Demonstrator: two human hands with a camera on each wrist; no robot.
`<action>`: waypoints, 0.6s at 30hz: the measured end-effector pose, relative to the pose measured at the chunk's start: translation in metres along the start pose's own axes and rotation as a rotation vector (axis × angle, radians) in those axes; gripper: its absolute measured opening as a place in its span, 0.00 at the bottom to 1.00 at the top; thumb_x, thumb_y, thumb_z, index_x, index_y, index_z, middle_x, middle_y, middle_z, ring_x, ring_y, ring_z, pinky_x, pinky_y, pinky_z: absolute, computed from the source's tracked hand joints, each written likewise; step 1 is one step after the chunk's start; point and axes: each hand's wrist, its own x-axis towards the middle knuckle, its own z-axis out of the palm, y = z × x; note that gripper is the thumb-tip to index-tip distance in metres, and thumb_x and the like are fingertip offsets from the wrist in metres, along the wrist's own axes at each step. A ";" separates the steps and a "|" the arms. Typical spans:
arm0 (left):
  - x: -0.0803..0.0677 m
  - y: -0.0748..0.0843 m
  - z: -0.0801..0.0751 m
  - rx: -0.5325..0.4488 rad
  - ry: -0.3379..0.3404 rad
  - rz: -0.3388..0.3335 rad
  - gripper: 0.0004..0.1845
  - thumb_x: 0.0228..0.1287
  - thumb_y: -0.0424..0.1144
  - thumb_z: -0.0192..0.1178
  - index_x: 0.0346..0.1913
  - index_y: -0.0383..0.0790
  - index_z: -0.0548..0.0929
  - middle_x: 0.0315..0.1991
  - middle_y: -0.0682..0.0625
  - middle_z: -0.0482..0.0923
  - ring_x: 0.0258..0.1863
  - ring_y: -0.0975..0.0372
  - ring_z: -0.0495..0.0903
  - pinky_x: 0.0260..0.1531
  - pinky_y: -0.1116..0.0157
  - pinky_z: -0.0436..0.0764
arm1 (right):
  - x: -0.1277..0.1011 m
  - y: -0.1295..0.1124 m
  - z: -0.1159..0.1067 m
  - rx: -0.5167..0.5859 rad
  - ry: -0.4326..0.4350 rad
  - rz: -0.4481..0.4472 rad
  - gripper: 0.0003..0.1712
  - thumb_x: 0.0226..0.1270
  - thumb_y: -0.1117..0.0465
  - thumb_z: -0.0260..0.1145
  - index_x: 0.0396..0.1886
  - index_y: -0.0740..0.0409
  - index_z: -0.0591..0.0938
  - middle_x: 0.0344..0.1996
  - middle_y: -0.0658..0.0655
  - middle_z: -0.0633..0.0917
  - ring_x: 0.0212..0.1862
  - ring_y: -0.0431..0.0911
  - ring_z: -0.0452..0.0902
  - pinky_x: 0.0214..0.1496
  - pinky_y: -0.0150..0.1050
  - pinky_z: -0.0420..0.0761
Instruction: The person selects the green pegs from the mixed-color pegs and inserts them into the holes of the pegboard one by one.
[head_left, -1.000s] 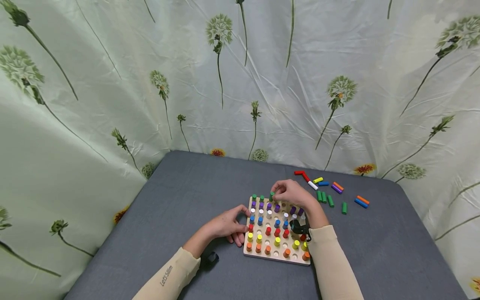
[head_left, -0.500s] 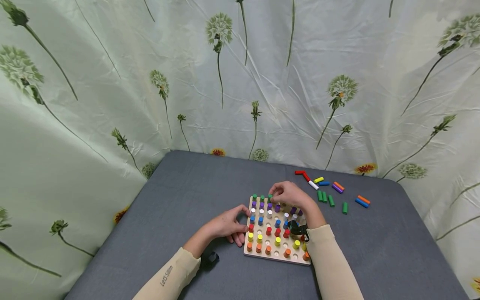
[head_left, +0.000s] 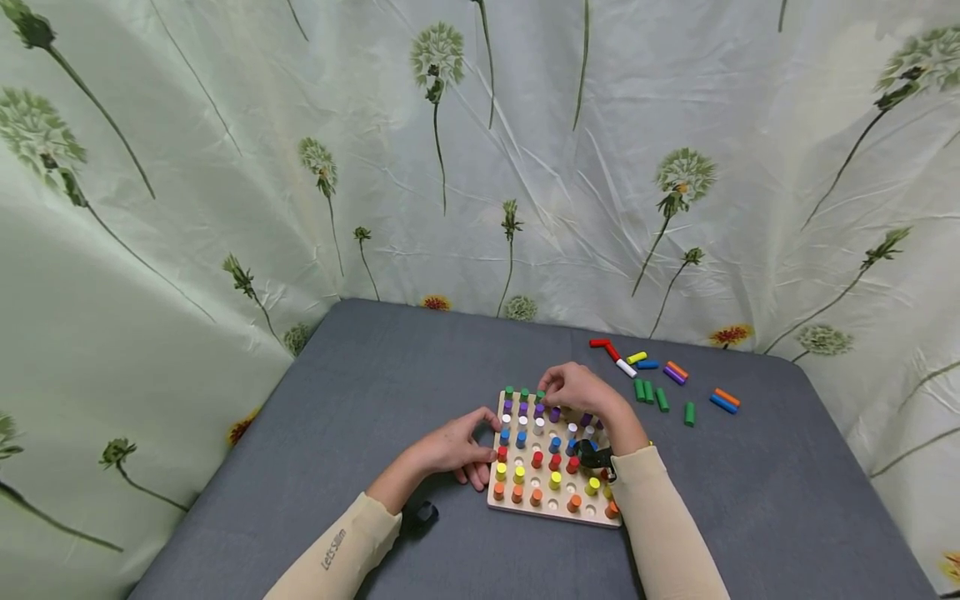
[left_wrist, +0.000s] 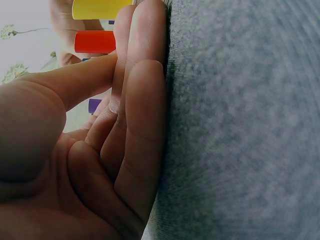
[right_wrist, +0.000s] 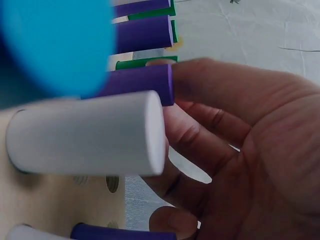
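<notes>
A wooden pegboard (head_left: 534,507) holds rows of coloured pegs: orange, yellow, red, blue, white, purple and green. My right hand (head_left: 581,388) reaches over its back edge, thumb and fingers pinching a green peg (head_left: 540,397), third in the back row. In the right wrist view a white peg (right_wrist: 90,135) and purple pegs (right_wrist: 140,85) stand in front of the fingers and partly cover the green one. At the board's left edge rests my left hand (head_left: 450,447), thumb beside a red peg (head_left: 502,454). Its lower fingers (left_wrist: 145,110) lie loosely bent close over the table.
Loose pegs lie on the grey table (head_left: 420,358) at the back right, among them several green pegs (head_left: 662,400), a white peg (head_left: 626,368) and a blue peg (head_left: 723,403). Behind the table hangs a flower-print curtain (head_left: 465,167).
One second ago the green peg stood slightly further right and tilted; it now stands in line with the back row. The right hand moved slightly left with it; the left hand stayed put.
</notes>
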 end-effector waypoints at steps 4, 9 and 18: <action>0.000 0.000 -0.001 -0.006 -0.003 -0.004 0.18 0.76 0.36 0.63 0.61 0.50 0.71 0.22 0.47 0.88 0.18 0.64 0.86 0.16 0.70 0.77 | -0.001 0.000 -0.002 0.035 -0.011 -0.001 0.09 0.70 0.67 0.70 0.48 0.62 0.87 0.35 0.56 0.89 0.33 0.44 0.80 0.40 0.38 0.76; 0.000 0.000 -0.001 -0.005 -0.004 -0.006 0.18 0.76 0.36 0.64 0.61 0.50 0.71 0.22 0.47 0.88 0.18 0.64 0.86 0.16 0.70 0.77 | -0.006 -0.001 -0.011 0.089 -0.012 0.014 0.13 0.71 0.68 0.67 0.53 0.64 0.85 0.37 0.59 0.90 0.36 0.48 0.84 0.38 0.38 0.75; -0.001 -0.001 0.000 0.002 0.002 -0.002 0.18 0.76 0.36 0.64 0.61 0.51 0.71 0.22 0.48 0.88 0.18 0.64 0.86 0.16 0.70 0.76 | -0.017 0.019 -0.032 0.118 0.142 0.001 0.14 0.78 0.59 0.65 0.52 0.64 0.84 0.42 0.64 0.92 0.44 0.53 0.87 0.49 0.47 0.84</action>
